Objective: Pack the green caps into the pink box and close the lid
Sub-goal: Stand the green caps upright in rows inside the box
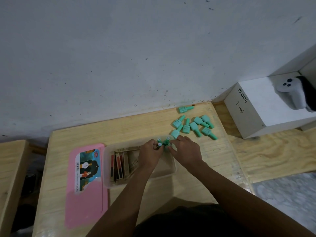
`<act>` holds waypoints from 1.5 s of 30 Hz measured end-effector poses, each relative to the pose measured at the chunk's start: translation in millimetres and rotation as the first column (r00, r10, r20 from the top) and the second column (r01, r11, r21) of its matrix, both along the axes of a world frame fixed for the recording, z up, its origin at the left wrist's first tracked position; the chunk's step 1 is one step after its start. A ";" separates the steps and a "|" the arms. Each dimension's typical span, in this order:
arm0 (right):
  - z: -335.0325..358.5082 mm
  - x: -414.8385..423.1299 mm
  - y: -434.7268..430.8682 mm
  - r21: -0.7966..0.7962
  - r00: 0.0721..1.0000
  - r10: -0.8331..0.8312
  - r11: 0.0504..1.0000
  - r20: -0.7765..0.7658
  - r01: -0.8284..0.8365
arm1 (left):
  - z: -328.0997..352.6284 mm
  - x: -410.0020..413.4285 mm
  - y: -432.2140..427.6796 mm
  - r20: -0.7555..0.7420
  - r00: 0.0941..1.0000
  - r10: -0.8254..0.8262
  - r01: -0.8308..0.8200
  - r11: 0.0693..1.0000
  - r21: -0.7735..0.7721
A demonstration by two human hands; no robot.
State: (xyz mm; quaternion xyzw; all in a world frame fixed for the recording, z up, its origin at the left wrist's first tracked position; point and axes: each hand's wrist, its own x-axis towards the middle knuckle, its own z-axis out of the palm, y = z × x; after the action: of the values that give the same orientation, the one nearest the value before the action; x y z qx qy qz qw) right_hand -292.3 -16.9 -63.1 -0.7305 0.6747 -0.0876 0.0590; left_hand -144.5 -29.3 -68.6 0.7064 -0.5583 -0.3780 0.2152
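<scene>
Here, left hand (151,152) and right hand (185,149) pinching upright green caps (163,142) at box (109,168) far rim, lid (85,183) alongside.

Head-worn view, steeply down onto table (130,127)

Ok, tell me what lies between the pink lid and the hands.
Head view: the clear box's left part, holding upright flat packets. Both hands grip green caps.

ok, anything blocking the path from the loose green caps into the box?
Nothing visible. The loose green caps lie just beyond the open box; its lid is off, lying beside it. Cards fill only its left side.
</scene>
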 end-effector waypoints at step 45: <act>-26.3 -102.1 -37.1 0.384 0.861 -0.478 0.838 0.175 0.388 | -9.2 -110.5 -95.0 0.674 0.544 -0.499 0.434 0.855 0.283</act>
State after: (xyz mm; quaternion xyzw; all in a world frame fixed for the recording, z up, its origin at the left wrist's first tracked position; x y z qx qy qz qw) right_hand -394.4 -54.0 -89.3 -0.5180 0.8142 -0.0787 0.2500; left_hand -255.0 -124.3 -77.8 0.6304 -0.7477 -0.1318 -0.1618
